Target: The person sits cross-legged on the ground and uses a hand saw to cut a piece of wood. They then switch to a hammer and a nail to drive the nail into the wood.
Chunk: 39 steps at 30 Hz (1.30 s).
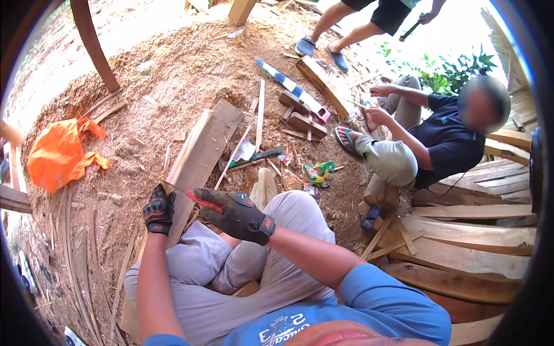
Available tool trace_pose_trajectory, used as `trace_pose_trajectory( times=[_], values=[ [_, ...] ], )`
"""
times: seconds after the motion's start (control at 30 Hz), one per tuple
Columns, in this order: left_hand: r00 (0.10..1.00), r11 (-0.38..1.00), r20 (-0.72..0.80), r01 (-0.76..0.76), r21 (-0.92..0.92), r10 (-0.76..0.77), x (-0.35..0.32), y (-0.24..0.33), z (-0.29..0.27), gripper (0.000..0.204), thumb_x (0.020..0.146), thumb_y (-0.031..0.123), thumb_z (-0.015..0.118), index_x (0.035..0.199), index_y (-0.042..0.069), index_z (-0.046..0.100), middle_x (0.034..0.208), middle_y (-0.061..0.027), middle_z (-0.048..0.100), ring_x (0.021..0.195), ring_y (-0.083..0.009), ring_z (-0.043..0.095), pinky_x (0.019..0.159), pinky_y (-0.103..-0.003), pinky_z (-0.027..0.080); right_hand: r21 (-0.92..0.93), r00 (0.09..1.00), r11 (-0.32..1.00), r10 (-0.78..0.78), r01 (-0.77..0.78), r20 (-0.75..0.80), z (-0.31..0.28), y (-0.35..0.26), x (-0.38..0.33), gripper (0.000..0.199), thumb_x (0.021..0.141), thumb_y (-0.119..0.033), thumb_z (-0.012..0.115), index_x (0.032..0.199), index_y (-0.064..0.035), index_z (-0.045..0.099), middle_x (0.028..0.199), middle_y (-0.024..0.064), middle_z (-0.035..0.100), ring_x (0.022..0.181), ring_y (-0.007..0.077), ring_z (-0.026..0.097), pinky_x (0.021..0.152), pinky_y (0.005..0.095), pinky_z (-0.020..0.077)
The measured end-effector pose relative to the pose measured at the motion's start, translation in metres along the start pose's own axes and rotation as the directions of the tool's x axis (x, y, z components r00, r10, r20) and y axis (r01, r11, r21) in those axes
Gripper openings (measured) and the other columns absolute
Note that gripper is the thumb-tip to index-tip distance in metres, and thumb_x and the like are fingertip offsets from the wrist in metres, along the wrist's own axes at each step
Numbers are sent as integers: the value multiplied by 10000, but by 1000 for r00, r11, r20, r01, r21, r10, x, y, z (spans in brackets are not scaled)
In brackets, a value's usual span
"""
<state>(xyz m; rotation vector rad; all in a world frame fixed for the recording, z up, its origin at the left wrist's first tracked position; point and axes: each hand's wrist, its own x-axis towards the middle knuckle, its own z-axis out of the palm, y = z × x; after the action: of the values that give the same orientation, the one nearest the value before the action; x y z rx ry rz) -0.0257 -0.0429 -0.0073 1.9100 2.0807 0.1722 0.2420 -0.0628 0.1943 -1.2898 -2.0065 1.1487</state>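
Observation:
A long wooden board [213,135] slants away from my lap, with a paler wood strip [189,144] along its left side. My left hand [158,211], in a black glove, is closed at the near left edge of this wood. From the right, my right hand [235,213], in a black glove with red parts, reaches over the board with its fingers pressed together. A thin, narrow piece [178,188] spans the gap between my fingertips; its kind is unclear. Beyond my right hand lies a knife with a dark green handle [266,154] and a broad pale blade [244,151].
Wood shavings cover the ground. An orange bag [57,154] lies left. Wooden hand planes [306,124], a blue-and-white saw-like strip [291,86] and a beam [323,85] lie ahead. A seated person [444,135] works at right beside stacked planks [473,236]; another person's legs [352,29] stand beyond.

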Motion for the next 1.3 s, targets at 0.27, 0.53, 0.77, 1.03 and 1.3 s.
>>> trace_pose_trajectory(
  times=[0.27,0.53,0.77,1.03,1.3],
  values=[
    [986,995,146,-76,-72,86,11,-8,-33,498,1057,512,484,1253,103,687,1167,-245,732,1071,-448,698,916,-569,544,33,986,986,165,-165,7,0,-23,24,465,947,-311,691,1368,-114,683,1132,223,749,1055,391,730,920,450,565],
    [993,995,112,-26,-92,37,4,-13,-36,383,1076,410,477,1174,95,672,1002,-229,754,923,-450,724,807,-575,542,2,993,995,103,-103,-55,27,-40,11,449,972,-209,691,1381,-28,658,1273,237,721,1176,349,711,999,406,542],
    [988,988,135,87,-127,-70,-6,6,-44,437,1057,480,494,1183,112,694,1099,-186,758,1033,-374,733,908,-515,557,-77,996,993,84,-86,-23,33,-13,-4,467,977,-194,689,1427,-78,644,1260,226,729,1136,340,729,977,410,551],
    [990,991,115,98,-94,-87,-8,4,-33,436,1047,491,507,1215,138,698,1155,-150,755,1107,-342,718,963,-487,546,61,999,998,24,-22,-22,48,1,31,473,1012,-183,659,1452,-19,606,1314,237,702,1215,303,688,1040,393,514],
    [986,983,85,153,-97,-145,-5,11,-36,431,1029,503,532,1123,138,740,1118,-149,759,1055,-347,732,917,-499,562,153,987,975,157,-162,47,48,13,52,475,1008,-189,663,1449,-21,613,1373,226,677,1268,283,656,1067,384,498]
  ],
)
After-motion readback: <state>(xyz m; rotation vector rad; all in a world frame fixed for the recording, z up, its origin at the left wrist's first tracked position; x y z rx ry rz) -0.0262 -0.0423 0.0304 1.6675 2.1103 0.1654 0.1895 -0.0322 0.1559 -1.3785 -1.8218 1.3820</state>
